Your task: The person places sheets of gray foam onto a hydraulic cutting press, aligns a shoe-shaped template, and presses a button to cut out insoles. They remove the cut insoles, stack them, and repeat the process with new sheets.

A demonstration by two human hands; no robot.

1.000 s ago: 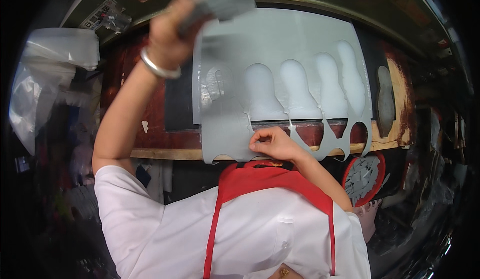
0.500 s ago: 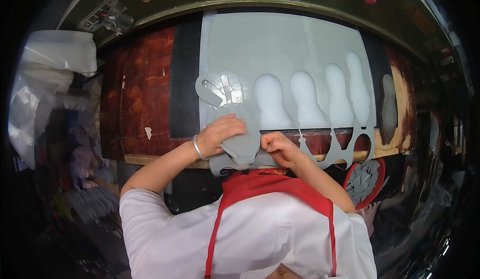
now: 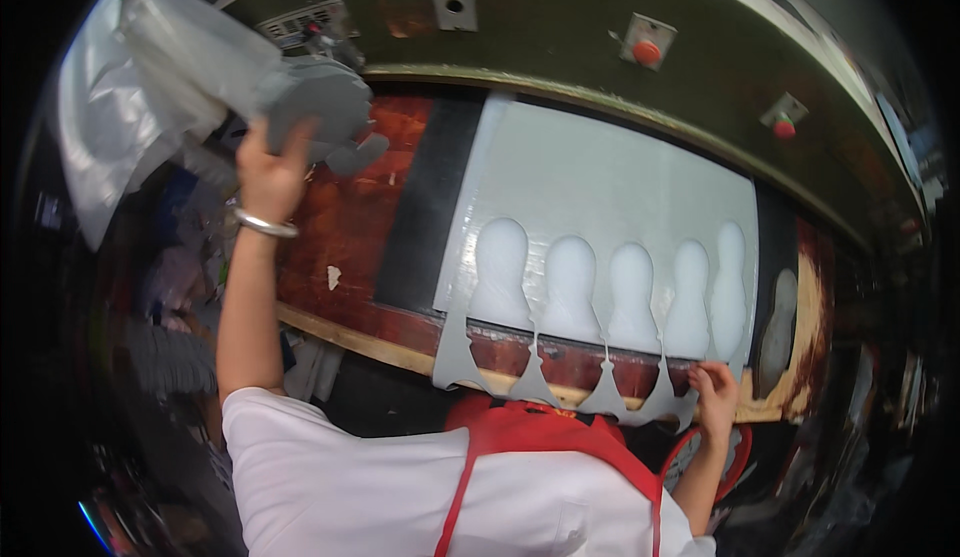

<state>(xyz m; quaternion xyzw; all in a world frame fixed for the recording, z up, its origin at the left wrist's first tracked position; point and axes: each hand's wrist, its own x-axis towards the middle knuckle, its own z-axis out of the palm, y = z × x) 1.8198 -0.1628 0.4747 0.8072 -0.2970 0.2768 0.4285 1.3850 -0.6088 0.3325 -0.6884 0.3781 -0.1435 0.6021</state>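
My left hand [image 3: 275,162] is raised at the upper left, closed around a stack of grey sole-shaped cutouts [image 3: 318,107]. The stack hangs over the table's left part, beside clear plastic bags. A large grey sheet [image 3: 620,172] covers the middle of the table. Along its front runs a row of several sole-shaped holes, showing a white surface [image 3: 572,287] beneath. Narrow strips of the sheet droop over the front edge. My right hand [image 3: 713,397] is at the sheet's front right corner, fingers loosely bent and apart, close to the last strips.
A sole-shaped dark piece [image 3: 778,332] lies right of the sheet. Under the front right edge stands a red bin [image 3: 740,457]. Clear plastic bags [image 3: 130,97] stand at the left. A green machine beam [image 3: 560,42] with red buttons [image 3: 646,53] spans the back. Dark strips flank the sheet.
My left hand has carried the grey cutouts from the sheet's front left up to the far left. My right hand has moved right along the front edge. The view has turned and shifted.
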